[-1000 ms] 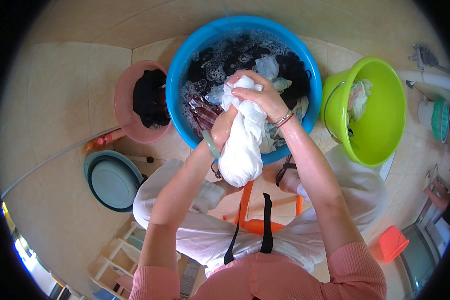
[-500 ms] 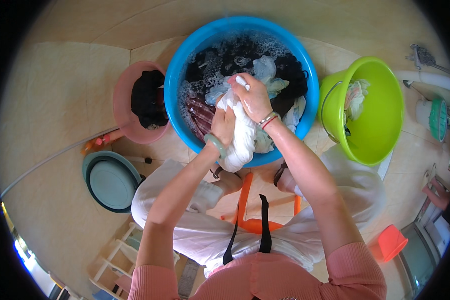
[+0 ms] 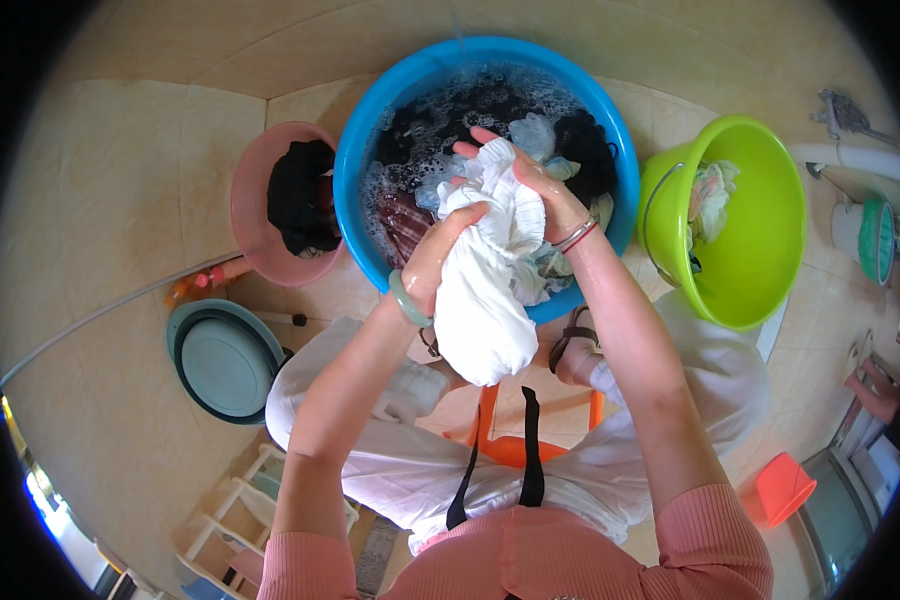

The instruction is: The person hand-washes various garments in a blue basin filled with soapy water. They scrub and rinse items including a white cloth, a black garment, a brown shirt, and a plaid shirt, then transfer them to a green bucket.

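Left hand [image 3: 442,262] grips the white garment [image 3: 485,300] from its left side, fingers curled into the wet cloth, a pale green bangle [image 3: 407,300] on the wrist. Right hand [image 3: 525,180] clamps the upper bunched end of the same garment, fingers wrapped over the folds, thin bracelets [image 3: 576,236] at the wrist. Both hands closed on the cloth; garment held up over the near rim of the blue basin [image 3: 370,130], its lower end hanging as a rounded bulge above the person's lap. Blue basin holds sudsy water, dark clothes [image 3: 582,150], a pale piece and a striped dark-red piece [image 3: 402,217]. Pink basin [image 3: 250,210] touches the blue one on the left, with a black garment [image 3: 298,195] inside. Green bucket [image 3: 760,230] stands just beside the blue basin on the right, light cloth [image 3: 710,195] against its inner wall. Teal basin [image 3: 225,360] lies on the tiled floor [image 3: 100,180] lower left, well apart from the hands. Orange stool [image 3: 515,445] shows between the knees. Small orange-red scoop [image 3: 782,487] sits on the floor lower right.
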`<act>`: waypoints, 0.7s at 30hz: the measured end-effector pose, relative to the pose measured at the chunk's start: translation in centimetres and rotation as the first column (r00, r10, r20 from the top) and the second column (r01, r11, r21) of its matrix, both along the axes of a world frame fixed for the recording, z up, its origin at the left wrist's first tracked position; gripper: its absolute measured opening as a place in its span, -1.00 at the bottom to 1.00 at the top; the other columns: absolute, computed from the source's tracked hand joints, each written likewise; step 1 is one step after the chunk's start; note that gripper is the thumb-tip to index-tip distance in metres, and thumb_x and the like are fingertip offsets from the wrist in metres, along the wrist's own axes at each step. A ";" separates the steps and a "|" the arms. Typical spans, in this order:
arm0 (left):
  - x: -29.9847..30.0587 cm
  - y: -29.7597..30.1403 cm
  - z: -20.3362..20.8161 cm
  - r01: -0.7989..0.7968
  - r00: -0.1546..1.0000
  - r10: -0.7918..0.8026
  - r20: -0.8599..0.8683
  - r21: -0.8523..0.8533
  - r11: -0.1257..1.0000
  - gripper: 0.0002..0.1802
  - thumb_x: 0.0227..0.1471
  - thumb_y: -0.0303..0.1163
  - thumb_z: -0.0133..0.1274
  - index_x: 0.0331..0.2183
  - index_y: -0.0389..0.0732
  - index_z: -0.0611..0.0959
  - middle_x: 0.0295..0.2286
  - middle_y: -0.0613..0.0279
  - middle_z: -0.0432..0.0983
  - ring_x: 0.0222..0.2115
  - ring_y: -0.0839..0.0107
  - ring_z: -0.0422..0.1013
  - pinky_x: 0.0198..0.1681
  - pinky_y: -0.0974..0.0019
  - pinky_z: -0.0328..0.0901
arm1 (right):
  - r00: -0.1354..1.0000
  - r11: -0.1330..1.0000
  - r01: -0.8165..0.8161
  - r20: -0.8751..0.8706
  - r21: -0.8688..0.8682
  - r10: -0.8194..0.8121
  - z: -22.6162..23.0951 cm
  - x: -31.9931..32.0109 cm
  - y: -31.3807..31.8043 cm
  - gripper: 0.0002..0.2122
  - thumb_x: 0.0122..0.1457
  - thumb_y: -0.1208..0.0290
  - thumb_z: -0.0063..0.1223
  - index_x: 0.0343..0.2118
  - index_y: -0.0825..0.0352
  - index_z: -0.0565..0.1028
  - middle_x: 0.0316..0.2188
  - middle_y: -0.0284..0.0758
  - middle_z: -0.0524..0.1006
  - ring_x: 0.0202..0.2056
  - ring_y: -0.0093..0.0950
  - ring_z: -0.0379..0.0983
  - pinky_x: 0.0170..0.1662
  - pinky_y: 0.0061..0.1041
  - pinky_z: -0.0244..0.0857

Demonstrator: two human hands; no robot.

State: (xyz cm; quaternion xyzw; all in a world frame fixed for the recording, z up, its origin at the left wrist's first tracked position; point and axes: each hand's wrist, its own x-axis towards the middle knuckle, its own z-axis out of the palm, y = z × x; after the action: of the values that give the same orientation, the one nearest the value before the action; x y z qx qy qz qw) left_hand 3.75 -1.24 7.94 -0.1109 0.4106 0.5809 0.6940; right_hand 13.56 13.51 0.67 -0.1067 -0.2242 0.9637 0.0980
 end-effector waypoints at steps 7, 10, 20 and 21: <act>0.0 0.3 -0.3 0.262 0.842 -0.242 -0.482 -0.027 0.965 -0.43 0.10 -0.13 0.21 0.04 -0.23 0.47 -0.16 0.21 0.54 -0.17 0.39 0.50 -0.09 0.29 0.39 | 0.951 0.850 -0.129 0.307 0.511 -0.040 2.9 -2.7 -0.1 -0.70 0.21 0.31 0.13 -0.03 0.31 0.55 -0.28 -0.45 0.55 -0.25 -0.66 0.44 -0.18 -0.64 0.33; 0.3 0.9 -2.2 0.349 0.550 -0.231 -0.803 -0.030 0.937 -0.46 0.06 -0.19 0.22 0.01 -0.25 0.50 -0.17 0.19 0.55 -0.16 0.37 0.49 -0.08 0.27 0.37 | 0.924 0.683 -0.185 0.361 0.707 -0.124 1.9 -4.3 -0.3 -0.70 0.22 0.19 0.12 -0.20 0.36 0.60 -0.36 -0.40 0.60 -0.33 -0.61 0.47 -0.24 -0.60 0.34; 1.0 2.9 -3.6 0.319 -0.058 -0.671 -0.739 -0.650 0.689 -0.34 -0.13 -0.05 0.21 -0.07 -0.31 0.52 -0.25 -0.19 0.57 -0.19 -0.09 0.50 -0.09 0.05 0.38 | 0.786 0.092 -0.441 0.434 0.893 -0.440 -1.4 -4.9 -0.4 -0.60 0.19 0.16 -0.15 -0.50 0.41 0.57 -0.41 0.02 0.57 -0.26 -0.03 0.52 -0.13 -0.10 0.36; 1.1 2.9 -3.6 0.317 -0.070 -0.678 -0.732 -0.661 0.681 -0.32 -0.13 -0.04 0.20 -0.06 -0.31 0.51 -0.26 -0.21 0.57 -0.20 -0.11 0.50 -0.10 0.04 0.38 | 0.760 0.103 -0.454 0.445 0.885 -0.473 -1.7 -4.9 -0.6 -0.62 0.17 0.18 -0.14 -0.52 0.41 0.57 -0.44 0.02 0.57 -0.27 -0.03 0.52 -0.14 -0.11 0.37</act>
State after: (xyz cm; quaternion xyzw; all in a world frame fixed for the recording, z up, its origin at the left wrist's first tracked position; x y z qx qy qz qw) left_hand 4.87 1.70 4.35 0.3450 0.8351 0.1393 0.4052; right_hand 8.66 12.87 -1.01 -0.3397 -0.8258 0.4455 0.0652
